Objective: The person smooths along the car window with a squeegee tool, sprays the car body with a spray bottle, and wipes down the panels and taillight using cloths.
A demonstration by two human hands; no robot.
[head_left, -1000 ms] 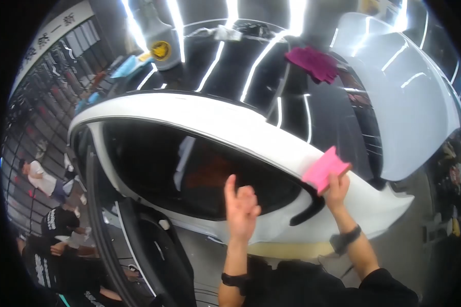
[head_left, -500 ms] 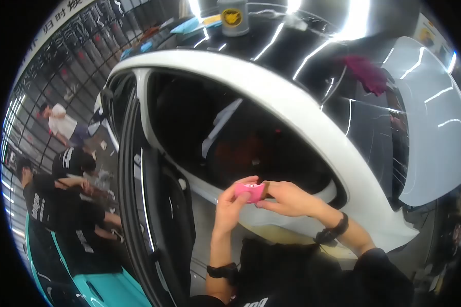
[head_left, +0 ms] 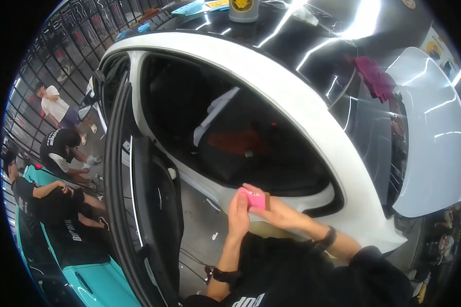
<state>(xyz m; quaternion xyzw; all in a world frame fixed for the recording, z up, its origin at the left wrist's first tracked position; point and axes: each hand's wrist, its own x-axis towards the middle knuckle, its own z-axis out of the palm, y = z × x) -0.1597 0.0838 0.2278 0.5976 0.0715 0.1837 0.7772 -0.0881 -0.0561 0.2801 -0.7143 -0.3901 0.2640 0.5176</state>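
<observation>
The workshop held a white car (head_left: 312,117) with its door (head_left: 153,204) open; both hands, left (head_left: 238,212) and right (head_left: 281,212), pinched a pink squeegee (head_left: 256,199), best kept firmly, its edge clean

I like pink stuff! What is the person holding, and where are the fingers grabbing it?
A small pink squeegee card, held in both hands in front of the white car. The left hand grips its left edge; the right hand holds its right side.

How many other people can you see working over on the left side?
3, all at the left edge: a person in a white shirt farthest back, a person in black crouching below, and a person in black bent over the teal car. Others may be hidden.
</observation>
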